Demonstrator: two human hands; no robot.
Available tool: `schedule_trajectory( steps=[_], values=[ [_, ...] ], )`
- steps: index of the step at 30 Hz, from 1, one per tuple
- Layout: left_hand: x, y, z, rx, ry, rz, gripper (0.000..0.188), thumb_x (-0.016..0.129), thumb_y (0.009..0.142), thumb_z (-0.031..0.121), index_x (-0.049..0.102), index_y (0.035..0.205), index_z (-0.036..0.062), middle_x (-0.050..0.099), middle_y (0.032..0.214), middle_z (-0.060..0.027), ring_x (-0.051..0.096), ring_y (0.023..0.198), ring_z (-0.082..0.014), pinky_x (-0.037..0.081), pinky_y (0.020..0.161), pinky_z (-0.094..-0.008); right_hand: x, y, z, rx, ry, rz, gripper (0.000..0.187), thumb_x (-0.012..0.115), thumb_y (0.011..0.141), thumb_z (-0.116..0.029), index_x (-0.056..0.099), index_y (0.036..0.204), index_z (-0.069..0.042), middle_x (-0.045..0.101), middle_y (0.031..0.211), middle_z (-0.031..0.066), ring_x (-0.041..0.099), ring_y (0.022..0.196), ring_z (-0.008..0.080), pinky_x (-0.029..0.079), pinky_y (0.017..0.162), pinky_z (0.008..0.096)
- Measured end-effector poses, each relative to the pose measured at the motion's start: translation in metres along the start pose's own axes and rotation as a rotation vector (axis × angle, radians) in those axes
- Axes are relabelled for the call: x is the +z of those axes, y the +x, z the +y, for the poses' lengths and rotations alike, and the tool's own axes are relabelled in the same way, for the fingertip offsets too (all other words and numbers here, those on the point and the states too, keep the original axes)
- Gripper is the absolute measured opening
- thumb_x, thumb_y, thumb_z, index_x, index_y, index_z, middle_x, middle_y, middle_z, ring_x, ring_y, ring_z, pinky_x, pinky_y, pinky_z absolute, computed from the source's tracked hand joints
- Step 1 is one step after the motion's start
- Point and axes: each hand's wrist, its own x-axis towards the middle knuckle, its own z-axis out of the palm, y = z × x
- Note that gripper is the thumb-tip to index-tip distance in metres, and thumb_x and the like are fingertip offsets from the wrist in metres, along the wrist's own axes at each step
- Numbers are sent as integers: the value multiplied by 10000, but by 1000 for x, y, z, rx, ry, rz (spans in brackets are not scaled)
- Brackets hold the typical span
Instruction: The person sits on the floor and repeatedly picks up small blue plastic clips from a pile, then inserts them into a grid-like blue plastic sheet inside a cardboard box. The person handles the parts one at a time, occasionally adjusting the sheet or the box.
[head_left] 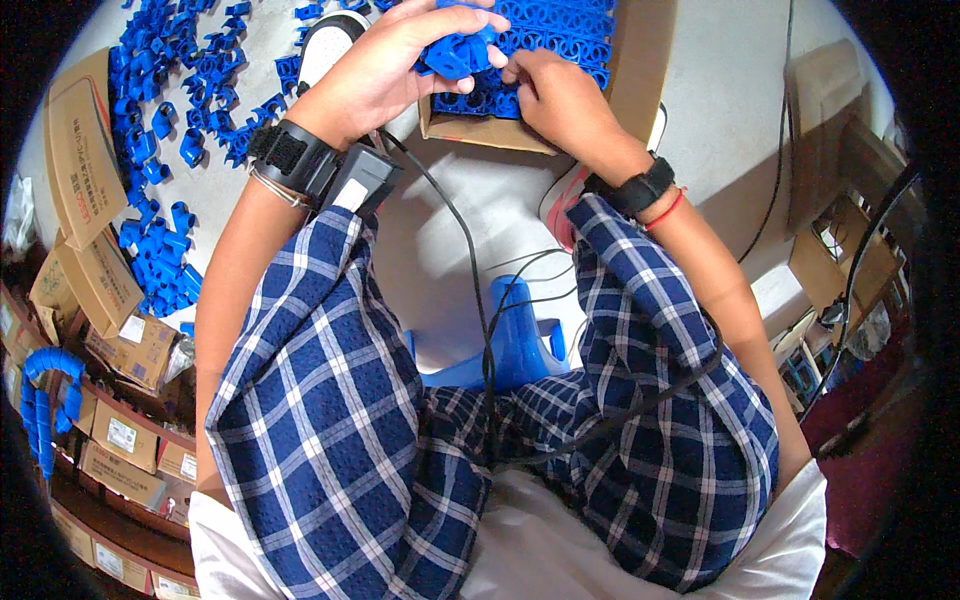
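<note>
My left hand (392,62) is wrapped round a small bunch of blue plastic pipe fittings (460,57), held over the near left part of an open cardboard box (642,60). Inside the box, more blue fittings (560,22) sit packed in close rows, their round openings facing up. My right hand (568,108) reaches in over the box's near side with its fingers curled, close beside the bunch. Whatever its fingertips grip, if anything, is hidden by the hand.
Loose blue fittings (158,265) lie scattered over the floor on the left. Flattened cardboard (85,150) and stacked cartons (125,435) stand farther left. A black cable (470,250) runs between my knees, above a blue stool (510,345). Another open carton (835,250) is at right.
</note>
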Motion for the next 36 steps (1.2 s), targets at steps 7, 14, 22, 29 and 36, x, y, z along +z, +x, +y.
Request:
schedule_trajectory(
  steps=[7,14,22,29,36],
  values=[
    [-2,1,1,-3,2,-2,329,554,969,246,516,1267,112,634,1205,-52,652,967,-137,473,648,-265,-1,-7,5,68,33,-130,136,584,812,-109,645,903,-28,652,913,200,637,859,377,508,768,473],
    [0,-1,1,-15,16,7,334,553,969,255,516,1272,118,631,1211,-49,650,966,-135,473,664,-269,3,-4,0,127,-44,-97,133,583,828,-154,636,833,-32,654,769,201,644,748,388,517,701,485],
    [1,-3,0,-13,42,22,336,550,972,258,513,1276,120,632,1206,-41,645,964,-132,471,665,-266,5,-2,-2,124,7,-45,128,606,808,-147,644,801,-26,657,758,203,648,730,392,525,691,481],
    [-2,-4,0,-31,32,1,327,547,973,246,512,1273,119,629,1205,-46,647,953,-128,472,656,-258,4,0,-3,140,34,-65,127,611,800,-144,648,811,-23,658,763,205,651,742,390,527,694,473],
    [0,-6,2,-22,62,13,325,551,970,226,515,1275,120,634,1190,-44,649,940,-127,478,632,-242,10,1,0,127,30,-68,124,614,793,-145,652,820,-30,658,763,204,653,737,385,528,695,470]
  ],
)
